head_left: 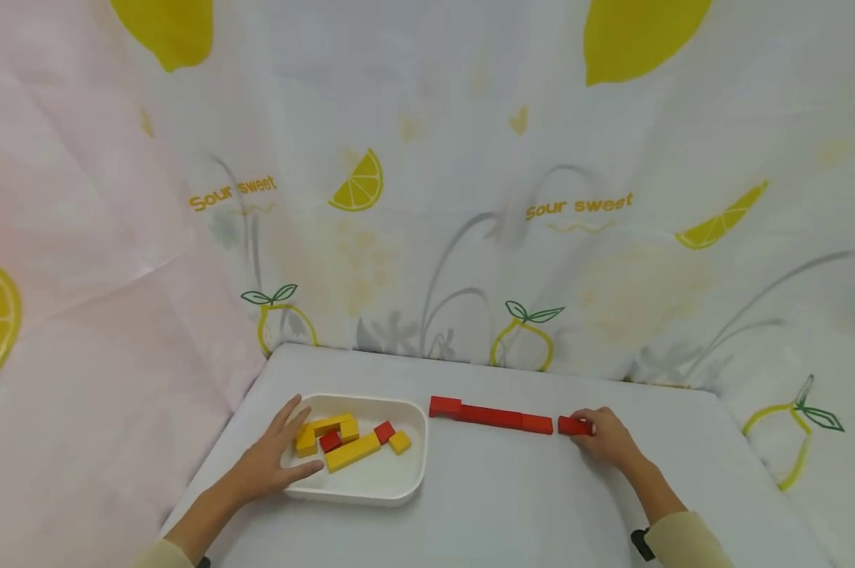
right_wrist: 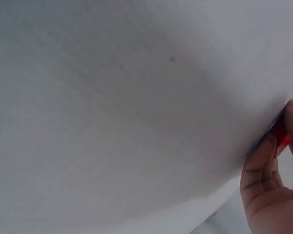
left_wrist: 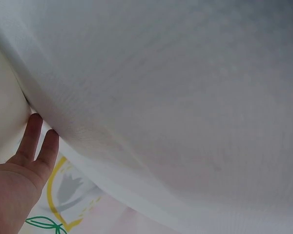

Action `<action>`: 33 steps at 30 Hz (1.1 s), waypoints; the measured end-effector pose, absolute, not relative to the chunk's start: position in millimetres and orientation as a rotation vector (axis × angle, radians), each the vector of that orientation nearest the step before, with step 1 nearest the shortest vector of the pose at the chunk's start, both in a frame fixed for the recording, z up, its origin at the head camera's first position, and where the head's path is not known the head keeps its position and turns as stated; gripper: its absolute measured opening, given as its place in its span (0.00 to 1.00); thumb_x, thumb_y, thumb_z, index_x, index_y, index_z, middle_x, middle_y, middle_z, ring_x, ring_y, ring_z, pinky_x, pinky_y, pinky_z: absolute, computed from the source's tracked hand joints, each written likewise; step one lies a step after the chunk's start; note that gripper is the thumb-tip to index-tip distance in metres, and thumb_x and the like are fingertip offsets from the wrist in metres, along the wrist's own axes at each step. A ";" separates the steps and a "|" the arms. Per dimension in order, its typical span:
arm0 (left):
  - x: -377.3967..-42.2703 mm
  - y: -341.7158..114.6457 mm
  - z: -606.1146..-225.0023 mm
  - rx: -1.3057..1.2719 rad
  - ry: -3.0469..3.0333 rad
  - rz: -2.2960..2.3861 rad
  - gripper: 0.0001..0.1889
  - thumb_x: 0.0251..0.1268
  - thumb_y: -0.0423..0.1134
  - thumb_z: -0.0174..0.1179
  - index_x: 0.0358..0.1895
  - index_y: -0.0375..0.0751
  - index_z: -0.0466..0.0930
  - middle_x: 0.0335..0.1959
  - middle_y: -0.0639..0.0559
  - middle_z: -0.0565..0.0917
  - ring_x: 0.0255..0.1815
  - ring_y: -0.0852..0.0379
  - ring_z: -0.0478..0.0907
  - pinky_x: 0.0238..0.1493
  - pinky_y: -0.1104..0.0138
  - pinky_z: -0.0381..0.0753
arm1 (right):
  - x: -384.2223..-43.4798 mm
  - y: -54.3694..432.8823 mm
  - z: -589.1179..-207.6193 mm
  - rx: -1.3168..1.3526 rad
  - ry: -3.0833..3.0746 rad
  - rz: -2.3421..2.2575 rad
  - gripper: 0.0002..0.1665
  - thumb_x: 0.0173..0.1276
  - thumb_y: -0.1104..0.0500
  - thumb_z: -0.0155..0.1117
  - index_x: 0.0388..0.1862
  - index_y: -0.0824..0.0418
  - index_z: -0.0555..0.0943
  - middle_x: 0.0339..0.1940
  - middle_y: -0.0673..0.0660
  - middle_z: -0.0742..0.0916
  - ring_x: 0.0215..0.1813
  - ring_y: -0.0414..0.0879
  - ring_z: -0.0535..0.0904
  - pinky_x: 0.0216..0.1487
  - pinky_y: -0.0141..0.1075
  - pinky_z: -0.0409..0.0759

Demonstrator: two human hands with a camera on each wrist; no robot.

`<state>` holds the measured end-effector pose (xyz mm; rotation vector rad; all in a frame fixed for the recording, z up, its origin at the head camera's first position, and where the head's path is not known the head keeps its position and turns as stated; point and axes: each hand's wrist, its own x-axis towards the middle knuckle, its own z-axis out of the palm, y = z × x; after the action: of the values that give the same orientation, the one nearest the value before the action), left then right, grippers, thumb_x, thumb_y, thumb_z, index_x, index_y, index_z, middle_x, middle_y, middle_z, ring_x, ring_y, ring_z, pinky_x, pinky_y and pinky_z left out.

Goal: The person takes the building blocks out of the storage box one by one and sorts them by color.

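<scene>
My right hand (head_left: 607,437) pinches a short red block (head_left: 573,426) between thumb and fingers, low at the white table. In the right wrist view the red block (right_wrist: 280,132) shows between the fingertips. Just left of it, past a small gap, lies a row of red blocks (head_left: 491,416) end to end, with a raised block at its left end. My left hand (head_left: 267,461) spreads its fingers over the left side of a white tray (head_left: 356,498). Inside the tray are several yellow blocks (head_left: 353,452) and two small red blocks (head_left: 384,431).
The white table (head_left: 513,505) ends at the back against a hanging cloth (head_left: 427,260) printed with lemons and words. The same pale cloth hangs at the left and right sides. The tray's right rim stands close to the left end of the red row.
</scene>
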<state>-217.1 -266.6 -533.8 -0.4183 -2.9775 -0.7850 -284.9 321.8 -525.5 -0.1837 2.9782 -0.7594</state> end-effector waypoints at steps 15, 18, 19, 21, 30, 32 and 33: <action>-217.0 -267.0 -533.3 -0.411 -2.964 -0.787 0.50 0.56 0.65 0.64 0.76 0.40 0.58 0.80 0.38 0.47 0.72 0.32 0.62 0.59 0.32 0.71 | -293.4 320.2 -533.1 -0.211 2.879 -0.836 0.20 0.61 0.64 0.71 0.53 0.61 0.83 0.47 0.62 0.80 0.48 0.53 0.73 0.45 0.45 0.79; -216.1 -264.5 -535.2 -0.403 -2.977 -0.782 0.50 0.56 0.66 0.63 0.77 0.41 0.58 0.80 0.39 0.47 0.72 0.32 0.63 0.58 0.32 0.72 | -289.2 322.3 -535.4 -0.213 2.875 -0.843 0.20 0.61 0.64 0.71 0.54 0.61 0.83 0.47 0.61 0.80 0.49 0.53 0.73 0.45 0.45 0.79; -215.3 -264.2 -535.6 -0.404 -2.977 -0.785 0.50 0.56 0.66 0.63 0.77 0.41 0.58 0.81 0.39 0.47 0.72 0.32 0.63 0.58 0.32 0.72 | -288.2 322.5 -536.0 -0.217 2.879 -0.839 0.20 0.61 0.64 0.71 0.54 0.61 0.83 0.47 0.61 0.80 0.49 0.53 0.73 0.44 0.45 0.79; -214.5 -263.6 -536.1 -0.397 -2.983 -0.784 0.50 0.57 0.67 0.62 0.77 0.42 0.57 0.81 0.39 0.46 0.71 0.32 0.63 0.58 0.32 0.72 | -286.5 322.7 -536.1 -0.217 2.882 -0.838 0.20 0.61 0.64 0.71 0.54 0.61 0.83 0.47 0.61 0.80 0.48 0.52 0.73 0.44 0.44 0.80; -214.7 -263.3 -532.5 -0.361 -3.011 -0.778 0.51 0.56 0.68 0.61 0.77 0.43 0.57 0.81 0.41 0.45 0.73 0.32 0.62 0.58 0.32 0.72 | -287.3 320.5 -532.1 -0.244 2.879 -0.850 0.20 0.62 0.64 0.70 0.54 0.61 0.83 0.47 0.62 0.80 0.48 0.53 0.73 0.43 0.41 0.79; -214.9 -264.0 -531.7 -0.359 -3.014 -0.776 0.51 0.56 0.69 0.61 0.78 0.44 0.56 0.81 0.41 0.45 0.73 0.32 0.62 0.59 0.32 0.71 | -287.8 319.5 -532.0 -0.244 2.873 -0.862 0.21 0.61 0.64 0.70 0.54 0.61 0.82 0.47 0.62 0.80 0.48 0.53 0.73 0.43 0.42 0.80; -214.9 -264.4 -531.2 -0.359 -3.014 -0.775 0.51 0.56 0.69 0.61 0.78 0.44 0.56 0.82 0.41 0.44 0.73 0.32 0.62 0.59 0.32 0.72 | -288.1 319.1 -532.4 -0.248 2.873 -0.865 0.21 0.61 0.64 0.70 0.55 0.61 0.82 0.47 0.62 0.80 0.48 0.53 0.73 0.43 0.42 0.80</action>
<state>-214.9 -264.4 -531.2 -0.3588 -3.0144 -0.7754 -288.1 319.1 -532.4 -0.2482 2.8725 -0.8645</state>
